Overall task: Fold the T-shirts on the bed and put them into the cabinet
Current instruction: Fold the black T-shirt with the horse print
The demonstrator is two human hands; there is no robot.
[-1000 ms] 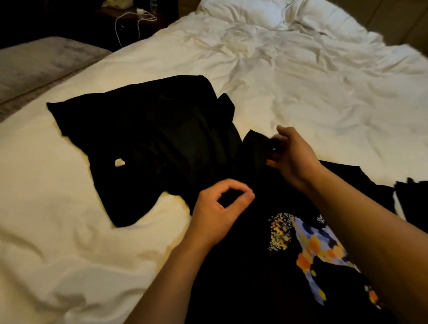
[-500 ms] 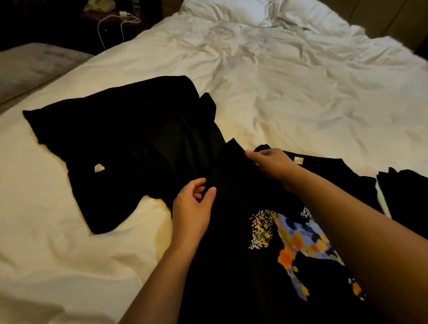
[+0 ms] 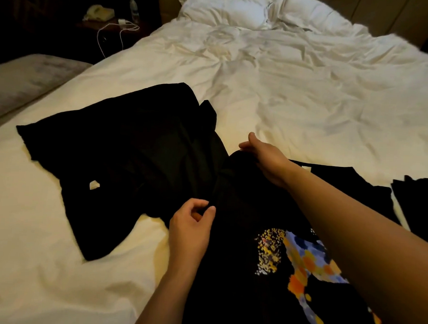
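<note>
Two white pillows (image 3: 231, 8) lie side by side at the head of the bed, one left and one right (image 3: 312, 14), both creased. A rumpled white duvet (image 3: 298, 92) spreads below them. At the upper left, a dark nightstand (image 3: 108, 28) carries a pale telephone (image 3: 99, 13), a clear bottle (image 3: 134, 7) just beside it, and a white charger with its cable (image 3: 110, 36) looping over the front edge. A grey upholstered bench (image 3: 26, 82) sits along the bed's left side.
</note>
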